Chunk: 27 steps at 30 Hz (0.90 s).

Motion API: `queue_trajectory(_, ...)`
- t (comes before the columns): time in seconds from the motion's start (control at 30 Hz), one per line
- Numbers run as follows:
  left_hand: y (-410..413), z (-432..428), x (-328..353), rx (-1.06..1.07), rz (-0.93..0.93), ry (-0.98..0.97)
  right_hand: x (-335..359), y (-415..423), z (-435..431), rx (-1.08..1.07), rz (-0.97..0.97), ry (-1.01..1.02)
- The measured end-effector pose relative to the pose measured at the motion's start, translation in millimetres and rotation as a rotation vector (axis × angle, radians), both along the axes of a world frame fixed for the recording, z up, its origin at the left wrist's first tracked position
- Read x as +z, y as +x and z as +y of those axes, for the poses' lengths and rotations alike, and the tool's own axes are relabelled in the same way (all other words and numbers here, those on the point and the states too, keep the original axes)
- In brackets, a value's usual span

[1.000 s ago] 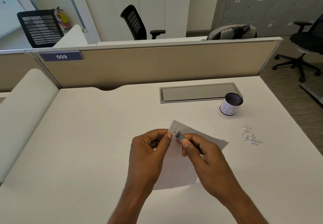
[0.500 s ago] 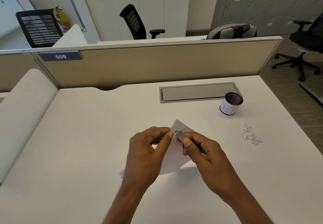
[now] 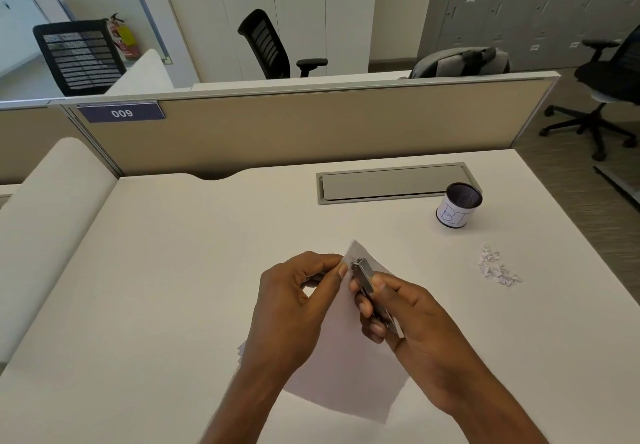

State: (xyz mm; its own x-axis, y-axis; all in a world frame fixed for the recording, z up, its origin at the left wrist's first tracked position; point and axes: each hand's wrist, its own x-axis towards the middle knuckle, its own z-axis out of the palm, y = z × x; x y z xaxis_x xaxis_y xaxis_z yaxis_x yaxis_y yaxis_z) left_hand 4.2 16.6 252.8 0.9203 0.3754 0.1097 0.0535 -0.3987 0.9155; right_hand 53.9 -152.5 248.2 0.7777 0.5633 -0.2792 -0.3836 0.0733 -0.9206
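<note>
The right hand (image 3: 426, 332) grips a small metal clipper (image 3: 363, 275), thumb on top and fingers curled beneath. The clipper's head lies against the top corner of a white sheet (image 3: 349, 374). Whether its mouth is closed on the paper's edge cannot be told. The left hand (image 3: 294, 308) pinches that same corner between thumb and forefinger, just beside the clipper's head. This holds the sheet's upper part off the tabletop (image 3: 156, 287), and the rest slopes down toward the person.

The sheet and both hands are on the person's side of the cup (image 3: 457, 206), to its left and well apart from it. A small heap of white scraps (image 3: 497, 265) lies near the cup, on its near side and a little to its right.

The work looks like nipping bits off the sheet. Going by the heap, some bits are already off, but most of the sheet looks whole, so much is probably left. The scraps lie loose on the tabletop, not in the cup. If the cup, hand-lettered "BI", is meant to take them, that step is not yet done.

The sheet is thin, plain and unmarked, shaded where it sags between the wrists. Its top corner is sharp, and another corner pokes out past the left wrist. The clipper is slim and bright, with a hinged head.
</note>
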Motion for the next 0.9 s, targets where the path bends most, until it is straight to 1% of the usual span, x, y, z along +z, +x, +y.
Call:
queue_trajectory(0.07, -1, -1, 0, -0.013, 0.006, -0.019, 0, 0, 0, 0.003, 0.052, 0.032)
queue_trajectory(0.1, -1, -1, 0, -0.005, 0.014, -0.045, 0, 0, 1, 0.005, 0.041, 0.030)
queue_trajectory(0.13, -1, -2, 2, 0.011, 0.022, -0.081, 0, -1, 2, 0.004, -0.006, 0.000)
queue_trajectory(0.2, -1, -2, 6, 0.042, 0.027, -0.138, 1, -3, 4, -0.011, -0.174, -0.121)
queue_trajectory(0.27, 0, -4, 8, 0.050, 0.027, -0.152, 2, -6, 6, -0.038, -0.316, -0.209)
queue_trajectory(0.37, -1, -6, 9, 0.049, 0.027, -0.143, 1, -7, 5, -0.067, -0.465, -0.291)
queue_trajectory(0.47, -1, -3, 9, 0.053, 0.023, -0.108, 0, -7, 5, -0.096, -0.557, -0.334)
queue_trajectory(0.63, -2, -2, 9, 0.024, 0.023, -0.048, -2, -8, 3, -0.101, -0.572, -0.344)
queue_trajectory(0.9, -2, -6, 11, 0.036, 0.021, -0.037, -1, -11, 3, -0.134, -0.552, -0.353)
